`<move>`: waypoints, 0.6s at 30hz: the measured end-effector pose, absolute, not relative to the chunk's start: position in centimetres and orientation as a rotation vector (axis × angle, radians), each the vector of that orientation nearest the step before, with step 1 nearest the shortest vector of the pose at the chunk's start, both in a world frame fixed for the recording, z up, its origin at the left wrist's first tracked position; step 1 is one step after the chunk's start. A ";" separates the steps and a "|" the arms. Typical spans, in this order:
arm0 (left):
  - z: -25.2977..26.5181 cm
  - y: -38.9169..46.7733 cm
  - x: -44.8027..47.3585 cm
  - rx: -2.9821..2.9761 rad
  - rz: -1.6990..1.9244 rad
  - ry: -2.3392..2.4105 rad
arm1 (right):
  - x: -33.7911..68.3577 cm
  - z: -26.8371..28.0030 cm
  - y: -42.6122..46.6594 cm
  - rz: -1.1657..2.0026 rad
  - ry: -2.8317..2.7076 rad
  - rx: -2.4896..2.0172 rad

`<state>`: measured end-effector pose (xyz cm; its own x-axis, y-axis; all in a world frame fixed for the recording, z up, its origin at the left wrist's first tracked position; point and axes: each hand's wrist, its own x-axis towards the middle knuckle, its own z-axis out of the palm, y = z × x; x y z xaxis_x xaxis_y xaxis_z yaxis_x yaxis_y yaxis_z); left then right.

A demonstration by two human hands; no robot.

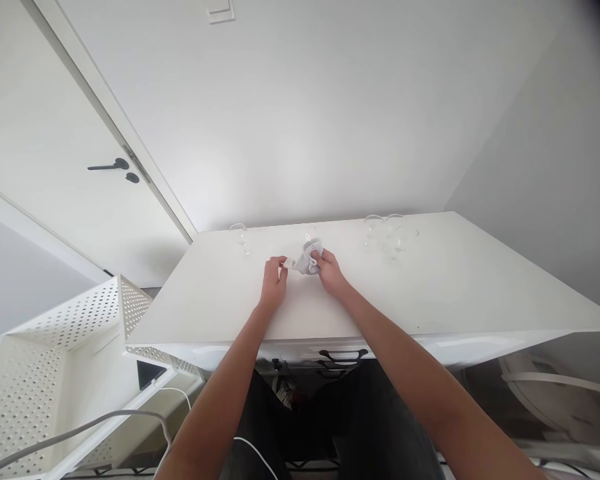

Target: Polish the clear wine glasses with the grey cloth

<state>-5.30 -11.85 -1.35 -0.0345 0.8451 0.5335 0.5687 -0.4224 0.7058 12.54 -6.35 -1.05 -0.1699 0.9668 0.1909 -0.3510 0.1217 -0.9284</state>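
Observation:
My right hand [331,272] is closed around a crumpled light grey cloth [310,259], held just above the white cabinet top. My left hand [274,280] pinches a small clear end at the cloth's left side, which looks like the foot of a stemmed glass [289,263]; the cloth hides the rest of it. Directly behind the cloth is another clear glass [309,233], partly covered. Farther left, near the back edge, stands a clear stemmed glass [241,237]. Several more clear glasses [393,237] are grouped to the right of my hands.
The white cabinet top [460,287] meets the wall at the back. Black drawer handles [343,356] are on its front. A white perforated rack [30,380] with cables is at the lower left, and a door with a black handle [111,165] is at the upper left.

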 end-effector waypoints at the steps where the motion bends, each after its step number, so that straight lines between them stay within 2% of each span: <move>1: -1.1 -12.1 -5.3 1.889 1.507 1.511 | 12.5 -1.1 -6.4 1.449 -1.182 -0.761; 5: -0.1 -12.7 -5.4 1.735 1.545 1.315 | 12.5 -0.8 -7.1 1.743 -1.374 -0.714; 11: 0.3 -12.8 -5.9 1.734 1.521 1.131 | 13.1 0.5 -7.8 1.739 -1.580 -0.594; 14: 0.2 -12.8 -6.0 1.782 1.547 1.177 | 13.1 0.7 -8.2 1.587 -1.746 -0.577; 18: 0.4 -13.0 -5.8 1.768 1.540 1.225 | 12.7 0.3 -8.6 1.117 -1.883 -0.779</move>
<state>-5.81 -12.99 0.35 -0.0398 0.8586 0.5112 0.3044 -0.4768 0.8246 12.70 -8.61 0.35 -0.4944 0.8082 0.3199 0.1068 0.4217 -0.9004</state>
